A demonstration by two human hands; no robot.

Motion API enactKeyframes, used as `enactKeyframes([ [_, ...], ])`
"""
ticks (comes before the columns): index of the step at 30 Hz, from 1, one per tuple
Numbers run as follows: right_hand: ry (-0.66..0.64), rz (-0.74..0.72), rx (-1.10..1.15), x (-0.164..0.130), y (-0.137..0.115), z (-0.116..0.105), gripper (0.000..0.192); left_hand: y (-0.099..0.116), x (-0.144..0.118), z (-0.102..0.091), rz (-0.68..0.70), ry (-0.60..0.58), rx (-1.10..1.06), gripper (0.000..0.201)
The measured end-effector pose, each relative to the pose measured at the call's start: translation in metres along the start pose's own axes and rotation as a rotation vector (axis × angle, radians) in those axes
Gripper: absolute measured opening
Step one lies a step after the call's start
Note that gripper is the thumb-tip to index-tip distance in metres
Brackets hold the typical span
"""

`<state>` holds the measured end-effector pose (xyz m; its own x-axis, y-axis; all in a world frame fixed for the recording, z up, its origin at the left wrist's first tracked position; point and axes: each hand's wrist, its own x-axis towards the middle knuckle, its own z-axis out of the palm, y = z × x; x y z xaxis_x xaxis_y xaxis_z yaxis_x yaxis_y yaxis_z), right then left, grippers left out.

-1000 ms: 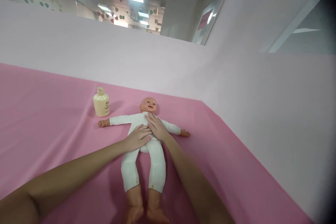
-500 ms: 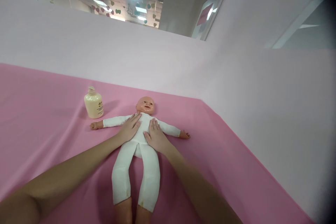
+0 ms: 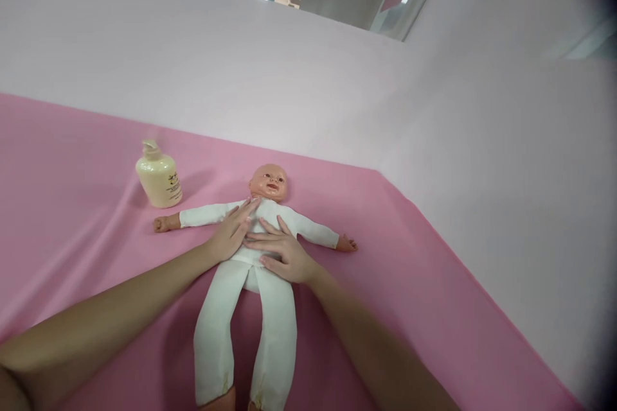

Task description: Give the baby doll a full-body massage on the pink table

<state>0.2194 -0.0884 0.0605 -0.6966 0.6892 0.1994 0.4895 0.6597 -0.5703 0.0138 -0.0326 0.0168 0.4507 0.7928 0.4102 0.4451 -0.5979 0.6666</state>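
Note:
A baby doll in a white bodysuit lies on its back on the pink cloth, arms spread and legs toward me. My left hand rests flat on the doll's chest, fingers pointing at its neck. My right hand lies flat across the doll's belly, fingers turned left and touching the left hand. Neither hand grips anything.
A cream pump bottle stands on the cloth just beyond the doll's outstretched arm at the left. A pale pink wall runs along the back and the right side of the cloth.
My right hand has turned from pointing up the chest to lying crosswise on the belly. My left hand stays on the chest. The camera has tilted down.

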Motion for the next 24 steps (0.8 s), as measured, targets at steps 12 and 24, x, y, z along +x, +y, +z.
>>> enactKeyframes([
  [12,0.450,0.161,0.392,0.007,0.026,0.008,0.051,0.016,-0.005,0.005,-0.042,-0.028,0.015,0.052],
  [24,0.564,0.225,0.105,0.007,0.018,0.011,0.041,0.015,-0.002,0.004,-0.029,0.025,0.025,0.041],
])
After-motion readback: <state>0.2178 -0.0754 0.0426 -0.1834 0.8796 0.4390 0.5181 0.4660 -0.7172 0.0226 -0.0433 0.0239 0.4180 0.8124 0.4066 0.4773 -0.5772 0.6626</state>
